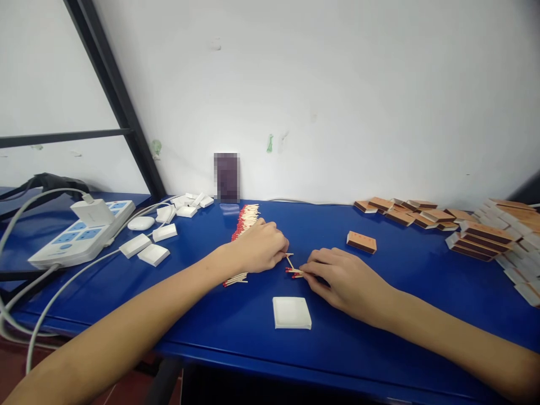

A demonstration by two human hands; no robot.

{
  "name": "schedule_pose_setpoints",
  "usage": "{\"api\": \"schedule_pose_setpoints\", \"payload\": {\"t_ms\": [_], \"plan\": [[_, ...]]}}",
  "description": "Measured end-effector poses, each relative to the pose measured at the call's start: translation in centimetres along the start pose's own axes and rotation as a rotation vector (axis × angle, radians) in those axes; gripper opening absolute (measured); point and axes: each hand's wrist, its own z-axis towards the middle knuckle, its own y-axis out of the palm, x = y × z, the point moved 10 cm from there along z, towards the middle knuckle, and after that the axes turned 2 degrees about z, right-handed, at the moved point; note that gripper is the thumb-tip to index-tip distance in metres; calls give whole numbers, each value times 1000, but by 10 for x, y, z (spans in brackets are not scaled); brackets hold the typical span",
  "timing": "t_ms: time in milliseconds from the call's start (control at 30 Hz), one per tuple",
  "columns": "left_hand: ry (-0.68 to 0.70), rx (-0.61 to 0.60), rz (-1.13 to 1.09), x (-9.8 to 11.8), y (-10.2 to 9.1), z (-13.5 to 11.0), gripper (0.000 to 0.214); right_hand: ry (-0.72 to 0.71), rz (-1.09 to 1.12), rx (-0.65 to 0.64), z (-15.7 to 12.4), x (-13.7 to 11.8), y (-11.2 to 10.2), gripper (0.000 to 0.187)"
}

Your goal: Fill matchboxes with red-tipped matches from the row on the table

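Two hands meeting over one small bunch of matches, centre of frame

Left hand [264,247], just left of centre: fingers drawn together, a single match [290,261] slanting from the tips. Appears pinched; exact contact too small to make out. Right hand [343,278], right of centre: thumb and forefinger look closed on the plain ends of a small bunch [294,272], red heads toward frame left. Count unclear.

Row of matches [248,216] runs under the left hand and left forearm [202,275], middle hidden, heads mostly on its left side. White tray [292,313] lies open side up on the blue surface [236,332], lower centre, below the bunch. One matchbox [361,242] by itself, right of centre.

Handling, my judgement: step looks like adding sticks to the bunch. Best to turn the slanting match until its head lines up with the rest before letting go. Grip bare wood, not heads; light pressure, since thin sticks may snap or fan out. Left forearm should lift clear of the row, or it could sweep sticks askew. Work low, so a dropped one lands close.
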Motion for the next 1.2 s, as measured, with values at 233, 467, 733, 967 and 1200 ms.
{"api": "schedule_pose_setpoints", "payload": {"t_ms": [233, 467, 733, 967, 1200], "plan": [[125, 46, 92, 13, -4, -5, 18, -7, 167, 9, -6, 7, 1, 26], [160, 82, 102, 16, -3, -6, 17, -21, 297, 10, -10, 7, -2, 24], [147, 60, -46, 18, -4, -6, 16, -40, 144, 85, 0, -1, 1, 24], [94, 23, -46, -3, -14, -11, 20, -50, 146, 68, 11, 5, 3, 23], [99, -46, -134, -11, -12, -21, 19, -78, 249, 37, 13, 4, 7, 24]]}}
